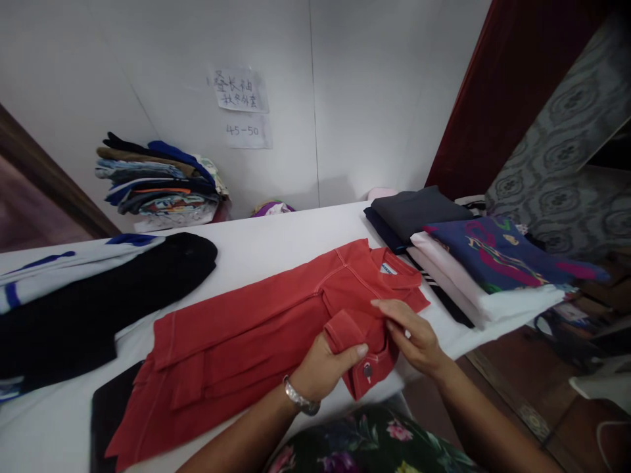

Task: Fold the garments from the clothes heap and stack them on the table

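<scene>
A red jacket (236, 309) with pale stitching lies lengthwise across the white-covered table, its collar (399, 269) and label toward the right. One sleeve is doubled back over the body, and a metal button (367, 370) shows near its cuff. My left hand (323, 371), with a silver bracelet at the wrist, is closed round the folded sleeve, thumb on top. My right hand (414, 335) pinches the same sleeve's red cloth just below the collar. Part of a dark flat board (106, 420) sticks out from under the jacket's hem.
Black and white garments (98, 295) lie at the left. Against the wall stands a tall pile of folded clothes (162, 177). Folded dark grey clothing (419, 210) and a blue patterned garment (507, 253) sit at the right edge. Paper signs (241, 92) hang on the wall.
</scene>
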Demonstrator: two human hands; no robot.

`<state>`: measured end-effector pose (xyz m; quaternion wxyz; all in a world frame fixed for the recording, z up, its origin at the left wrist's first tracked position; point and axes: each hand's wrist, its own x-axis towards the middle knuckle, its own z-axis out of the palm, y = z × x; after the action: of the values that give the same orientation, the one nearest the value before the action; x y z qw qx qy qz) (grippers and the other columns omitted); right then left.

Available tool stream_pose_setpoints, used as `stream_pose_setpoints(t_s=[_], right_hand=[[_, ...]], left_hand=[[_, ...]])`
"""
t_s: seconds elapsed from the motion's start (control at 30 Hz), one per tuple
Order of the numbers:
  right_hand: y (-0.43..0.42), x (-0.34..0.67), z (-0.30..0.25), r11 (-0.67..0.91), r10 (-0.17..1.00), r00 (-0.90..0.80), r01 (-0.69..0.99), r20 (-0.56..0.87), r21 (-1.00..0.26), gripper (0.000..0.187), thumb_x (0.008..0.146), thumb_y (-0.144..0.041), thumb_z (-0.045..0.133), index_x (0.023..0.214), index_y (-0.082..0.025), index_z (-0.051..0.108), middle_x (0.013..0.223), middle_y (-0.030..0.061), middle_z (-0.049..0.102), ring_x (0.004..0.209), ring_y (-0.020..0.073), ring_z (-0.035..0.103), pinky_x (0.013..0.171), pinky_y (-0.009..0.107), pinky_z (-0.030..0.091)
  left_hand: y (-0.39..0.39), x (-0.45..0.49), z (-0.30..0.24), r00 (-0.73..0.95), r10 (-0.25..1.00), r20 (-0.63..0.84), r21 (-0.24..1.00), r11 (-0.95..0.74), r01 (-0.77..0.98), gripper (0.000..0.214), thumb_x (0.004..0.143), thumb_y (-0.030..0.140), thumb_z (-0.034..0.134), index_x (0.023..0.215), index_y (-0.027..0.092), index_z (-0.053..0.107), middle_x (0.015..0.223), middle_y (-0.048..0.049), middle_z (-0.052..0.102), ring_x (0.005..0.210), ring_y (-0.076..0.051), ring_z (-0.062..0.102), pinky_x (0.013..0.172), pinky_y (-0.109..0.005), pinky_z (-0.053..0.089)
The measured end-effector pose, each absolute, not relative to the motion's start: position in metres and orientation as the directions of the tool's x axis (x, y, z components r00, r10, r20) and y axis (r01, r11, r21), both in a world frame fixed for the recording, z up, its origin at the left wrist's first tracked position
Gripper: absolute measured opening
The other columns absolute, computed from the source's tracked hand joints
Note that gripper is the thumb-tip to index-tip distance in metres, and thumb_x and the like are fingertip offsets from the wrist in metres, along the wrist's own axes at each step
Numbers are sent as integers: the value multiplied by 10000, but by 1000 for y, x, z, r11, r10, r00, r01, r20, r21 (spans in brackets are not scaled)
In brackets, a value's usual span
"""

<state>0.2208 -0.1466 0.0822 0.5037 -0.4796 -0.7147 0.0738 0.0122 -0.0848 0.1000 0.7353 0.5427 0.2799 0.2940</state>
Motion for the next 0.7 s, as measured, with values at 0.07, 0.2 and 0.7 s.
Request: stream_pose_setpoints(t_s=[0.07, 0.2, 0.7], right_hand=[[-142, 232, 74, 389, 783, 191, 592, 591, -706, 369, 893, -223, 524, 1252, -289, 581, 1240, 57, 640, 1159, 227, 582, 1009, 436, 458], [-128, 255, 47, 225, 786, 491, 339, 375, -914, 325, 870, -332, 542, 1174, -243, 617, 1197, 86, 657, 1134, 240, 597, 999, 444, 463], [-33, 275, 22, 198, 892, 334, 314, 304, -928, 546, 726, -394, 666, 1240, -234, 575, 1453, 111, 428, 1266, 254, 482, 1008, 393, 436]], left_hand=[[-86, 1, 112, 643, 750, -155, 912, 359, -199, 289, 692, 324, 765, 929, 169, 705, 986, -72, 732, 926, -227, 666, 936, -400, 486], [-88, -21, 142, 743, 648, -167, 675, 625, -393, 250, 818, 354, 629, 932, 150, 715, 941, -84, 742, 938, -236, 681, 946, -389, 485], [-110, -58, 155, 756, 654, -37, 505, 665, -550, 299, 902, 274, 466, 1062, 205, 709, 1018, -48, 740, 971, -216, 685, 900, -325, 540]])
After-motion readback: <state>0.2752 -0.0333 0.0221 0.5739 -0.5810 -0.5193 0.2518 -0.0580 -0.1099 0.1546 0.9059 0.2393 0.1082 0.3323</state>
